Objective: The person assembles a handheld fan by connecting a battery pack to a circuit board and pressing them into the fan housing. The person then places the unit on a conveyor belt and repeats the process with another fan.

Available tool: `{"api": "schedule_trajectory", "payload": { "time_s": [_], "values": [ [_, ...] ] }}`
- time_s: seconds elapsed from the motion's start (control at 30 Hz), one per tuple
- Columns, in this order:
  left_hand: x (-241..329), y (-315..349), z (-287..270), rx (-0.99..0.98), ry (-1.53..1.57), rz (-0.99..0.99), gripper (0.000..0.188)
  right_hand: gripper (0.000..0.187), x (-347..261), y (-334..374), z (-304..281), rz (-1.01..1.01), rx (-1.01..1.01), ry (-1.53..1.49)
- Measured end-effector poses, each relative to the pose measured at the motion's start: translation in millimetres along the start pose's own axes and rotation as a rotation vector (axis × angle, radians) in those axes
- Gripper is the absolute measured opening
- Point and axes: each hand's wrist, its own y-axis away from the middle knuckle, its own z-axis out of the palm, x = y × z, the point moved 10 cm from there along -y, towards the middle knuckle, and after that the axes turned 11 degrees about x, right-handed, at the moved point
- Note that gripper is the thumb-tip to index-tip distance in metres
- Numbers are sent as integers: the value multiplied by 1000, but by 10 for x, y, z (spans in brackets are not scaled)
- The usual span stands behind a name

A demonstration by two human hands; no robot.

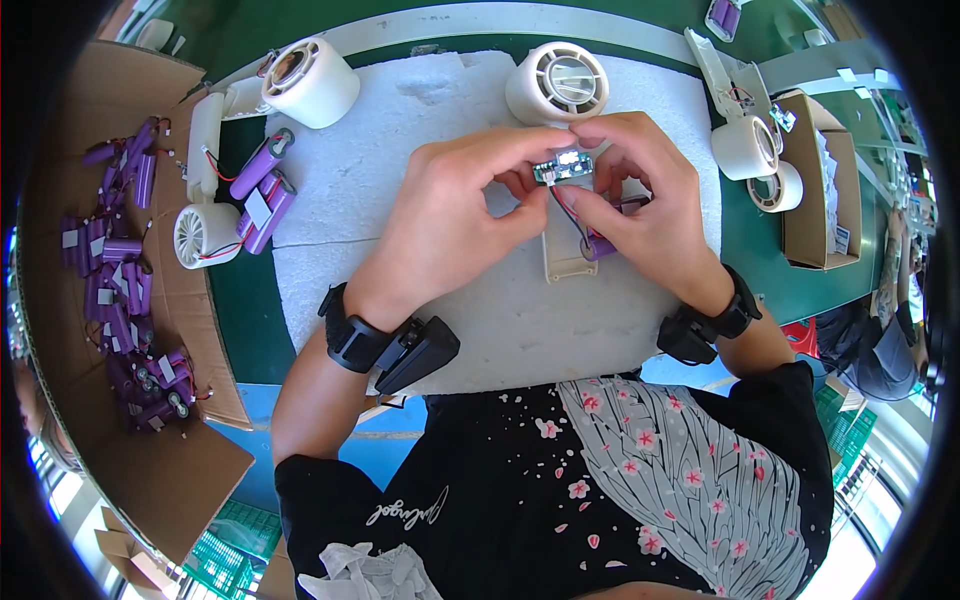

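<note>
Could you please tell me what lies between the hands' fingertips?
The head view shows a small wired circuit board between the left hand and right hand.

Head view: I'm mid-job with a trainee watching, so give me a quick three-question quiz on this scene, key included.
1. Multiple choice: what is at the fingertips of the left hand and right hand?
a) a screwdriver
b) a small circuit board
c) a paper cup

2. True or false: the cardboard box holding many purple battery packs is on the person's left.

3. Fill in the colour: the slab beneath the hands is ____.

Key: 1. b; 2. true; 3. white.
</note>
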Motion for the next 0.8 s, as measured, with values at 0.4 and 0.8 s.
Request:
{"api": "schedule_trajectory", "payload": {
  "time_s": [0.4,0.8],
  "values": [
    [-20,-9,-56,50,-31,-51,32,37,48,-6,-17,-1,11,21],
    [40,-7,-62,40,-149,16,27,37,39,-28,-10,-48,10,45]
  ]
}}
